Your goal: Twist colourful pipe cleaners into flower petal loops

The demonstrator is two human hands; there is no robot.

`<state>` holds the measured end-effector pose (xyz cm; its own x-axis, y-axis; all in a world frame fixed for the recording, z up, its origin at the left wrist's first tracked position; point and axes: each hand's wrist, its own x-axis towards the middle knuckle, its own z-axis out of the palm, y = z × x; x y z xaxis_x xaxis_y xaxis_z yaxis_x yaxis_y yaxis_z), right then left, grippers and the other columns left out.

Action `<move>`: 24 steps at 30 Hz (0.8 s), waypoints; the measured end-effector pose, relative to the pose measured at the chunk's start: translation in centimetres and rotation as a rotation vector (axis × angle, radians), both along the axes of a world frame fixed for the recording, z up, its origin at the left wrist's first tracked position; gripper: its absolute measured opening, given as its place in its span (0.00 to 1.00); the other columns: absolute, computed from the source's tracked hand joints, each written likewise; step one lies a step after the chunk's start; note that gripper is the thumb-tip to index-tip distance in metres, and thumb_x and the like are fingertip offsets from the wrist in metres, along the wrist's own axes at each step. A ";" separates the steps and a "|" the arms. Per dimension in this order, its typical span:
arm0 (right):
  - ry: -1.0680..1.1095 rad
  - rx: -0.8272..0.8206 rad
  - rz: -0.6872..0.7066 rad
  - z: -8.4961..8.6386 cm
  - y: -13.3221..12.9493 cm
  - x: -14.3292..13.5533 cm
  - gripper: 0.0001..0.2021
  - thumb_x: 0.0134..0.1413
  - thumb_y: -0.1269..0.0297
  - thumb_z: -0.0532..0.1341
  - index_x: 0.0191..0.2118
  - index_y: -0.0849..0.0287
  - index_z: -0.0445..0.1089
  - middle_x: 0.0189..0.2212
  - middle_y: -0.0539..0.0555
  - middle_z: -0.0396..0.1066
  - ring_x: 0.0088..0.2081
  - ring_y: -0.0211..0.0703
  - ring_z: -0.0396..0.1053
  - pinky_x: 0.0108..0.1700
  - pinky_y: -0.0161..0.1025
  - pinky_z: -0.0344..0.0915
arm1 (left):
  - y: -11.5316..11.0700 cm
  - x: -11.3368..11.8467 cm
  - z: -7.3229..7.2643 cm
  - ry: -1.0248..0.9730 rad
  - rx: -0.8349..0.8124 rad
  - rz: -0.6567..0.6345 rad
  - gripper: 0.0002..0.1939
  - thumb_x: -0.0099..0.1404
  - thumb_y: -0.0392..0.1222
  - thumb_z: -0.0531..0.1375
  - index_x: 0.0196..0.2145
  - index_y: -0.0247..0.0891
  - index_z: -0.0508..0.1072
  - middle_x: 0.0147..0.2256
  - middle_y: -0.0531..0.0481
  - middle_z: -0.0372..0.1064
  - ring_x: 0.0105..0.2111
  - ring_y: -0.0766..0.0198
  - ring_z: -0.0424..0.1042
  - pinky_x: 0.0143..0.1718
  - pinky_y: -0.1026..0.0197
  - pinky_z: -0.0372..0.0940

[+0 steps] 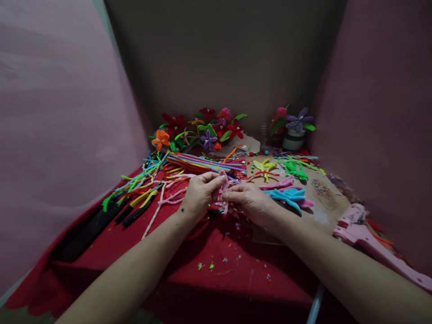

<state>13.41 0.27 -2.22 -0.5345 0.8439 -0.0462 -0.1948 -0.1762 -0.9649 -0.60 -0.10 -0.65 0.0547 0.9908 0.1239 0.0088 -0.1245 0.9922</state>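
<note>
Two-handed, holds a pink fuzzy stem piece (223,178) roughly upright just above the red-covered desk (232,272), near the middle of the view. Looks pale pink and soft, with a short pile and a slightly ragged edge. Rises to a rounded, loop-like top by the left thumb, then drops to a thin tail below the right fingertips. Looks bent or twisted in between; cannot tell which, being mostly hidden behind the fingers. Clamped at the upper part in the grip of the left hand (202,191), thumb and forefinger together; pinched just lower in the grip of the right hand (249,200). Close in colour to the loose pink stems (170,198) just left of the left hand. Shares the desk with pink looped pieces (286,181) and a blue petalled piece (289,195) near the right hand on cardboard (319,208), yellow-and-black pliers (143,198) farther left, a bundle of straight coloured stems (205,161) beyond both hands, and fuzzy flowers (208,140) at the back.
</note>
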 end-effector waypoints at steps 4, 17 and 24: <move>0.000 -0.065 0.049 0.2 -0.3 0.0 0.09 0.42 0.63 0.61 0.21 0.63 0.65 0.16 0.51 0.69 0.14 0.31 0.61 0.16 0.28 0.55 | 0.4 -0.2 -0.6 -0.047 -0.051 -0.052 0.14 0.54 0.50 0.60 0.25 0.34 0.66 0.13 0.59 0.54 0.12 0.76 0.50 0.13 0.70 0.44; -0.207 0.035 -0.044 -0.5 -0.1 0.1 0.10 0.40 0.66 0.61 0.15 0.62 0.63 0.10 0.47 0.62 0.10 0.27 0.52 0.11 0.27 0.46 | 0.2 0.3 -0.6 0.611 0.360 0.166 0.14 0.56 0.47 0.56 0.20 0.34 0.69 0.18 0.55 0.59 0.21 0.71 0.56 0.23 0.67 0.51; -0.164 -0.074 -0.030 0.0 0.0 0.2 0.10 0.36 0.66 0.63 0.14 0.62 0.62 0.09 0.48 0.63 0.09 0.29 0.53 0.10 0.27 0.47 | 0.8 -0.5 0.0 0.155 -0.092 -0.122 0.18 0.56 0.53 0.56 0.19 0.36 0.61 0.11 0.60 0.49 0.10 0.75 0.46 0.13 0.68 0.41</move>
